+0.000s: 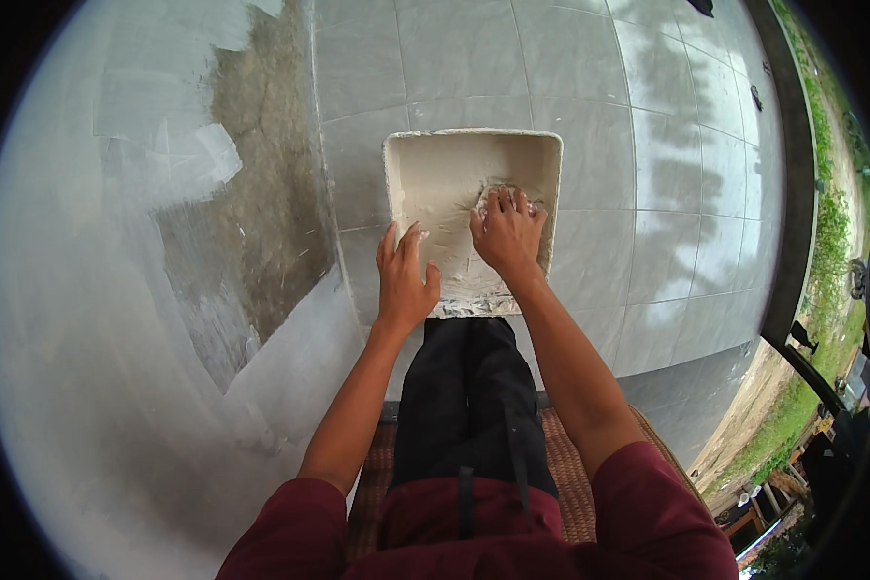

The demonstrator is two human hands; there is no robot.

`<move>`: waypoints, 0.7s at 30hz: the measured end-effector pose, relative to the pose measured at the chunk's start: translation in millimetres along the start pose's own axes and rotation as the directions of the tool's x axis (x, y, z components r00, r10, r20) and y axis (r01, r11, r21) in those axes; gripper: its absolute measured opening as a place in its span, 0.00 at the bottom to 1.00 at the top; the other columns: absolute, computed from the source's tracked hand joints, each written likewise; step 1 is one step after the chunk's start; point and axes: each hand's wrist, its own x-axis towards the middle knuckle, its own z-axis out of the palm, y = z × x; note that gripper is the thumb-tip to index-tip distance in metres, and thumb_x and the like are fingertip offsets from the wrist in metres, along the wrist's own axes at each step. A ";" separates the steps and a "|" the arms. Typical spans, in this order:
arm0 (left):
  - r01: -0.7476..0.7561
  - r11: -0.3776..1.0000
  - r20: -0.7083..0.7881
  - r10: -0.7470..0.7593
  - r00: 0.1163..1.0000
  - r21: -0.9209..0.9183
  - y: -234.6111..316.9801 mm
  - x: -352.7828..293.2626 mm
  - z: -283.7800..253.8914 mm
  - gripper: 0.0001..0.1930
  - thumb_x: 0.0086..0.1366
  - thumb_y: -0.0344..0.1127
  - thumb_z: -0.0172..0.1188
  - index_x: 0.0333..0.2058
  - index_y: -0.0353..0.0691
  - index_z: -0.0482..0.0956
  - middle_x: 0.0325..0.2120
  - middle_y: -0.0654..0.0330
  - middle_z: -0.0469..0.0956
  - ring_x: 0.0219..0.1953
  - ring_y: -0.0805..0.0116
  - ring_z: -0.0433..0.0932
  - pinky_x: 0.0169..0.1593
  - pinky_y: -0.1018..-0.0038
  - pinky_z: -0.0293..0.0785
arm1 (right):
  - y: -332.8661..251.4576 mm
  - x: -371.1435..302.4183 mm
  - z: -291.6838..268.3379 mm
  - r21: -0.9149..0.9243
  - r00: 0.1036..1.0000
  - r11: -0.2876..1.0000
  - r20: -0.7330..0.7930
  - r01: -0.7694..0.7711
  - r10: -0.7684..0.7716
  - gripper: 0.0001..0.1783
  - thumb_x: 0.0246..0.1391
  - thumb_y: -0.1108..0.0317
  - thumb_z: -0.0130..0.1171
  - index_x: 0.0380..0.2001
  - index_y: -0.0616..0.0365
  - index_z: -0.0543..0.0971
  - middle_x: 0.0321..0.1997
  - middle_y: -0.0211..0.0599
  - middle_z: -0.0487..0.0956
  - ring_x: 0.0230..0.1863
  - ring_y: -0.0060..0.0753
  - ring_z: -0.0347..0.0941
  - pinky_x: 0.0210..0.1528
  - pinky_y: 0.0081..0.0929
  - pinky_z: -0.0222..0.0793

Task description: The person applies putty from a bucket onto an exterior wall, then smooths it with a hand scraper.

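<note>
A squarish white tub [474, 131] stands on the tiles in front of my legs, smeared inside with off-white paste [445, 208]. In its right half, my right hand [508, 232] is closed, fingers curled over a crumpled whitish lump [496, 190] coated in paste. Whether that lump is a rag, plastic or thick paste, I cannot tell. My left hand [406, 275] lies at the tub's left rim, fingers stretched and thumb apart. White paste sticks to a left fingertip. Paste is crusted along the tub's near rim.
To the left rises a wall [97, 319], partly coated pale grey, with a bare brown-grey patch [266, 174]. Grey floor tiles [590, 145] surround the tub. A woven seat [575, 464] is beneath me. Grass [826, 319] and a dirt path lie beyond the floor's right edge.
</note>
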 end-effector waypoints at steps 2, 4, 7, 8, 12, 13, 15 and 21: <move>0.007 1.000 -0.037 -0.008 0.999 -0.015 -0.8 1.6 -0.4 0.29 0.58 0.30 0.56 0.59 0.27 0.65 0.58 0.42 0.71 0.68 0.35 0.56 0.70 0.47 0.48 | 2.8 -4.2 4.9 -0.054 1.000 0.999 0.020 0.007 -0.006 0.24 0.56 0.54 0.58 0.49 0.62 0.79 0.56 0.40 0.79 0.62 0.44 0.68 0.52 0.58 0.59; 0.026 1.000 -0.051 -0.027 0.998 -0.012 0.1 -1.5 -2.1 0.29 0.59 0.30 0.56 0.59 0.27 0.65 0.58 0.42 0.71 0.67 0.35 0.57 0.70 0.48 0.48 | 3.5 -23.1 5.7 -0.057 0.998 0.998 0.059 0.031 -0.028 0.25 0.56 0.53 0.58 0.49 0.61 0.79 0.55 0.41 0.79 0.62 0.43 0.68 0.53 0.58 0.59; 0.038 0.999 -0.092 -0.039 0.995 -0.020 2.7 -10.8 -2.7 0.29 0.59 0.29 0.56 0.59 0.27 0.65 0.57 0.42 0.71 0.67 0.35 0.57 0.70 0.48 0.49 | 3.6 -62.3 0.9 -0.042 0.983 0.998 0.180 0.053 -0.044 0.25 0.56 0.53 0.57 0.49 0.61 0.78 0.56 0.42 0.78 0.62 0.43 0.68 0.54 0.60 0.58; 0.037 0.999 -0.117 -0.040 0.992 -0.024 4.2 -14.9 -2.8 0.28 0.59 0.29 0.56 0.59 0.27 0.65 0.57 0.41 0.71 0.67 0.35 0.58 0.70 0.49 0.49 | 3.9 -72.8 -2.6 -0.015 0.963 0.999 0.266 0.050 -0.044 0.26 0.56 0.52 0.57 0.49 0.62 0.79 0.56 0.43 0.78 0.62 0.43 0.68 0.55 0.62 0.57; 0.071 0.997 -0.141 -0.075 0.987 -0.030 11.2 -30.3 -10.3 0.27 0.61 0.29 0.56 0.60 0.32 0.66 0.61 0.47 0.70 0.68 0.38 0.57 0.69 0.49 0.51 | 4.3 -88.7 -19.3 -0.039 0.923 0.988 0.365 0.148 -0.123 0.27 0.58 0.52 0.56 0.52 0.62 0.78 0.54 0.43 0.81 0.58 0.47 0.73 0.53 0.54 0.64; 0.080 0.996 -0.154 -0.085 0.984 -0.042 16.6 -33.6 -13.1 0.27 0.60 0.29 0.56 0.59 0.30 0.66 0.59 0.44 0.71 0.67 0.36 0.59 0.69 0.50 0.51 | 7.2 -84.6 -26.0 0.051 0.853 0.997 0.516 0.056 -0.074 0.27 0.59 0.52 0.55 0.52 0.63 0.77 0.50 0.42 0.82 0.53 0.46 0.75 0.50 0.50 0.67; 0.084 0.995 -0.188 -0.092 0.978 -0.049 26.1 -39.2 -19.2 0.27 0.59 0.29 0.56 0.58 0.27 0.66 0.57 0.41 0.72 0.65 0.35 0.61 0.69 0.50 0.52 | 22.1 -79.2 -31.1 0.126 0.762 0.991 0.645 -0.033 -0.057 0.27 0.60 0.52 0.54 0.52 0.64 0.77 0.46 0.41 0.83 0.48 0.46 0.78 0.46 0.46 0.71; 0.170 0.977 -0.218 -0.196 0.956 -0.131 42.0 -68.8 -48.8 0.25 0.61 0.30 0.56 0.57 0.30 0.68 0.55 0.41 0.73 0.61 0.40 0.67 0.66 0.53 0.60 | 76.9 -76.7 -68.2 0.383 0.419 -0.175 0.864 -0.907 -0.281 0.29 0.62 0.47 0.49 0.55 0.58 0.74 0.47 0.44 0.82 0.43 0.46 0.80 0.41 0.48 0.76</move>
